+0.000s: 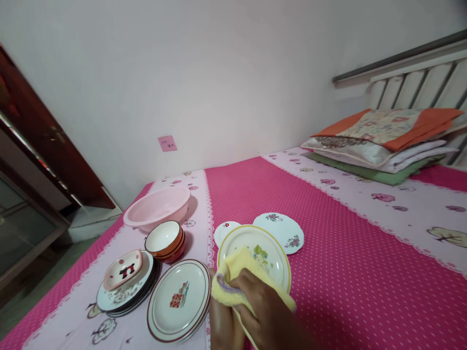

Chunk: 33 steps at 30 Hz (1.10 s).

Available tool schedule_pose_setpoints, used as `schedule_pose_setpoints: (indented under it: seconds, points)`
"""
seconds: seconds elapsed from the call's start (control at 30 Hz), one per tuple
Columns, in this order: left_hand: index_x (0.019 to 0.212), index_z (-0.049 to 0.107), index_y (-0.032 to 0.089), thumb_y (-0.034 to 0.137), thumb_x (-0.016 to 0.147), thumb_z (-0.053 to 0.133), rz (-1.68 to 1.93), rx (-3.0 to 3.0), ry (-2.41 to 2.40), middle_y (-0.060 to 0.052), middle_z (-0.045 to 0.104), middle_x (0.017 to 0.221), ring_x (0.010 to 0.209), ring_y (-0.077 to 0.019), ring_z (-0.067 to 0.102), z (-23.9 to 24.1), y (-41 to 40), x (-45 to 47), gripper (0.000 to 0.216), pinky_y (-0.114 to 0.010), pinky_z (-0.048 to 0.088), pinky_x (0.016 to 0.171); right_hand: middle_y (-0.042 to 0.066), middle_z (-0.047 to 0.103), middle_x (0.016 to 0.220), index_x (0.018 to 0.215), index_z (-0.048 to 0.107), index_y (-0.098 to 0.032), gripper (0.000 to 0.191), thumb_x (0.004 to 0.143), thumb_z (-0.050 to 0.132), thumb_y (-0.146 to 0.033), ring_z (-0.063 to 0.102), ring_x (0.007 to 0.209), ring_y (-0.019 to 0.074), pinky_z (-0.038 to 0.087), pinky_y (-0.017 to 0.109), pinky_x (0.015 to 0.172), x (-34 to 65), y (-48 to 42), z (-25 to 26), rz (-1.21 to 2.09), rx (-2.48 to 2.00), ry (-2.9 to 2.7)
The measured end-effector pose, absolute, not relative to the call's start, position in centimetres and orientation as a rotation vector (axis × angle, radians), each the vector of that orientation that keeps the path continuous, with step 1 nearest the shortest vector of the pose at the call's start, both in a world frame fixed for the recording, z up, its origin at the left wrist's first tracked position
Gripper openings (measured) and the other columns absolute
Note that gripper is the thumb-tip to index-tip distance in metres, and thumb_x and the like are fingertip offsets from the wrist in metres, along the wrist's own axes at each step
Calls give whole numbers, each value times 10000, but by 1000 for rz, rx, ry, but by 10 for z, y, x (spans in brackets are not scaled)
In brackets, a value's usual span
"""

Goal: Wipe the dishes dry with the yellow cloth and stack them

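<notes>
My right hand (268, 311) is closed on a yellow cloth (237, 277) and presses it onto a yellow-rimmed plate with a flower print (272, 250). My left hand (221, 323) grips that plate at its lower left edge, partly hidden under the cloth. The plate is tilted up a little above the pink bed sheet (346, 272). Just behind it lie a small white saucer (223, 229) and a white plate with flowers (282, 231).
To the left lie a red-rimmed plate (180, 304), a stack of plates topped by a small square dish (124, 282), stacked orange bowls (165, 239) and a pink basin (156, 208). Folded bedding and pillows (383, 141) sit far right by the headboard. A dark cabinet stands left.
</notes>
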<state>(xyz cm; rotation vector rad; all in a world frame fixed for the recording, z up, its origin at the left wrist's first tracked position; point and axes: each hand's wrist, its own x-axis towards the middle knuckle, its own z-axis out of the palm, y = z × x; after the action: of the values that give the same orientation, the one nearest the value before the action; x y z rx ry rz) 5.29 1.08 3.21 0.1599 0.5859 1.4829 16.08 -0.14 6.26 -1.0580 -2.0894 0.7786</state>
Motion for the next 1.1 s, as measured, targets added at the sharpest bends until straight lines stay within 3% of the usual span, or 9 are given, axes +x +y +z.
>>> schedule_pose_setpoints:
  seconds: [0.13, 0.3, 0.53, 0.7, 0.9, 1.03, 1.1]
  points:
    - [1299, 711, 201, 394, 982, 576, 1447, 190, 571, -104, 788, 1136, 1232, -291, 661, 29, 10, 62, 395, -422, 475, 1117, 82, 631, 1099, 1142, 579, -208, 369, 857, 434, -23, 627, 1059, 233, 502, 383, 955, 156, 7, 58, 651, -1023, -1967]
    - [1315, 691, 153, 315, 868, 765, 1338, 430, 630, -174, 745, 1239, 1246, -343, 646, 33, 3, 72, 482, -468, 474, 1104, 95, 631, 1060, 1191, 542, -206, 338, 920, 388, -77, 618, 1012, 259, 511, 424, 900, 171, 29, 41, 300, -1130, -1819]
    - [1277, 697, 106, 280, 874, 756, 1319, 437, 689, -216, 742, 1220, 1171, -373, 689, 39, 4, 69, 443, -531, 517, 1053, 121, 663, 1006, 1134, 566, -163, 309, 876, 415, -83, 655, 1024, 300, 531, 414, 851, 219, 55, 30, 15, -1524, -1843]
    - [1272, 699, 91, 246, 909, 712, 1436, 258, 706, -208, 748, 1205, 1245, -341, 645, 28, 13, 56, 395, -500, 478, 1113, 138, 732, 1069, 1173, 607, -153, 431, 780, 474, -35, 724, 918, 261, 558, 351, 768, 223, 45, 26, 207, -1581, -1934]
    - [1332, 683, 169, 352, 1001, 568, 1522, 217, 535, -149, 724, 1283, 1291, -296, 619, 12, 20, 45, 395, -457, 424, 1167, 115, 739, 1158, 1188, 626, -176, 461, 778, 477, -28, 695, 1102, 241, 542, 356, 945, 191, 10, 39, 661, -1201, -2115]
    - [1133, 781, 79, 528, 999, 497, 1427, 108, 560, -199, 789, 1086, 1196, -345, 681, 24, 17, 48, 548, -477, 467, 1124, 76, 726, 1072, 1118, 620, -203, 379, 787, 519, -48, 696, 990, 232, 540, 344, 901, 166, -4, 50, 781, -1129, -2099]
    - [1098, 795, 92, 549, 981, 519, 1431, 106, 534, -180, 804, 1009, 1157, -348, 700, 31, 14, 51, 547, -475, 483, 1105, 59, 707, 1023, 1075, 605, -213, 340, 795, 516, -42, 688, 940, 223, 538, 339, 877, 156, -4, 49, 758, -1110, -2067]
